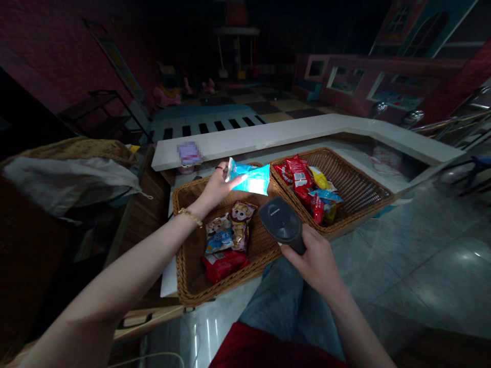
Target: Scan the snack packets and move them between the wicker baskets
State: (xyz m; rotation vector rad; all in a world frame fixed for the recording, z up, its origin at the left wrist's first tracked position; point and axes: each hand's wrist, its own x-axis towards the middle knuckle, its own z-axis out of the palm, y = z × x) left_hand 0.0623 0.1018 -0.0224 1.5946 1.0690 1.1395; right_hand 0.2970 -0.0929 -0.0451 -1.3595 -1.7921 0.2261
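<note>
My left hand (222,186) grips a light-blue snack bag (251,176) by its left end, above the left wicker basket (186,276). Light from the barcode scanner (282,220) falls brightly on the bag's lower part. My right hand (314,255) is wrapped round the scanner's handle, with its head pointing at the bag. In the left basket lie a blue-and-white snack bag (218,235), brown snack bags (243,212) and a red snack bag (224,265). Red, yellow and blue snack bags fill the left part of the right wicker basket (356,191).
A raised white counter ledge (268,133) runs behind the baskets. A blurred purple item (189,153) stands by its left end. On the left, white cloth (72,179) hangs over a woven basket. Tiled floor (429,255) spreads to the right.
</note>
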